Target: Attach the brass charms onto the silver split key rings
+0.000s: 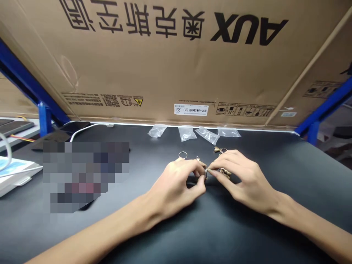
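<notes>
"Tabletop [220,234] first: what sat nearest on that black surface?"

"Two bare hands, side by side. The left hand [176,187] had its thumb and forefinger pinched nearly together on a small metal ring [206,172], seen almost edge-on."

"And the right hand [244,179]?"

"Its thumb and forefinger tips were closed at the other side of that same ring, so the piece sat between both hands, just above the table. The fingers hid much of it, and I couldn't tell how hard either hand pressed."

"Anything about them?"

"Brass-coloured charms [226,174] lay under the right hand, partly covered. Just past its fingers was a gold trinket [217,149], and a loose ring [183,155] lay beyond the left hand's knuckles."

"Off to the left?"

"A white box [16,176] near the edge, and a white cable [85,128] farther back."

"And farthest?"

"Four clear plastic bags [187,133] in a rough row, then a big cardboard carton [154,73], its printing upside down, between blue metal posts [45,119]."
</notes>
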The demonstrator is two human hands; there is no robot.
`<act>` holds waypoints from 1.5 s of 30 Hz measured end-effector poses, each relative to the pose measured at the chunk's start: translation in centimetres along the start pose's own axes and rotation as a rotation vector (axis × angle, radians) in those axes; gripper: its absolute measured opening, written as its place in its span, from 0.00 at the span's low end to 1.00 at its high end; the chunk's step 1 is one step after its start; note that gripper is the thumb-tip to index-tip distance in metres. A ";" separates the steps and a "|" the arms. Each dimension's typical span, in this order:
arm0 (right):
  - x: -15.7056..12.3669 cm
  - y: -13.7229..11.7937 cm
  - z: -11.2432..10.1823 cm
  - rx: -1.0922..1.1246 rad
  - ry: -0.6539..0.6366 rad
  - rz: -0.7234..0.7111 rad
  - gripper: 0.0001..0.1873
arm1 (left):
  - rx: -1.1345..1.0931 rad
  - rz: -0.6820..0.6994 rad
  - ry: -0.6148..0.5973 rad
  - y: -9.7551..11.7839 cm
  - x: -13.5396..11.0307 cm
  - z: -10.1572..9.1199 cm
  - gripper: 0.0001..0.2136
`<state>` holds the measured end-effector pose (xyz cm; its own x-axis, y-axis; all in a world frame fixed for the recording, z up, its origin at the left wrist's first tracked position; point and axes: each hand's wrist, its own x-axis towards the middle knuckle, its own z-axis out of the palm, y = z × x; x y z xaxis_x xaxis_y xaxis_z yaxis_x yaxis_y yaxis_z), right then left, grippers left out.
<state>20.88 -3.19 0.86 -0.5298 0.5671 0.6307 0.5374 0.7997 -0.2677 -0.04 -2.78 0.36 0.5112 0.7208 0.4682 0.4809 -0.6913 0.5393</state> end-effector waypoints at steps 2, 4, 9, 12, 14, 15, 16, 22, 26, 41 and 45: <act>0.0 -0.3 -0.1 0.007 -0.006 -0.019 0.05 | -0.020 -0.037 -0.006 0.0 0.2 -0.3 0.04; 0.0 -0.7 -0.1 0.006 -0.017 -0.049 0.05 | -0.043 -0.067 -0.005 -0.1 0.4 -0.5 0.04; -0.1 -0.9 0.0 -0.050 -0.001 -0.052 0.05 | -0.135 -0.086 0.073 -0.4 0.7 -0.8 0.03; -0.2 -0.2 -0.1 -0.069 0.006 0.083 0.03 | -0.087 -0.049 0.120 -0.4 0.5 -0.7 0.04; -0.2 0.1 -0.2 -0.064 -0.003 0.145 0.04 | -0.030 0.003 0.124 -0.5 0.4 -0.4 0.05; -0.2 0.2 -0.2 -0.057 -0.011 0.158 0.04 | -0.002 0.041 0.118 -0.6 0.3 -0.3 0.06; -0.2 0.2 -0.2 -0.047 -0.020 0.164 0.04 | 0.023 0.084 0.111 -0.7 0.2 -0.2 0.06; -0.2 -0.6 -0.1 0.005 -0.035 0.140 0.05 | 0.098 0.228 0.075 -0.7 0.1 0.2 0.06; -0.1 -0.6 -0.1 0.010 -0.026 0.139 0.05 | 0.116 0.242 0.094 -0.6 0.1 0.2 0.06; -0.1 -0.6 0.0 0.058 -0.021 0.156 0.05 | 0.111 0.151 0.033 -0.5 0.0 0.1 0.05; -0.2 -0.6 0.2 0.076 -0.052 0.164 0.04 | 0.092 0.133 0.009 -0.4 0.0 -0.1 0.05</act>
<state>20.47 -3.74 0.75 -0.4732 0.6989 0.5363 0.5690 0.7072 -0.4196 -0.35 -2.49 0.20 0.5685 0.6227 0.5376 0.4726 -0.7821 0.4061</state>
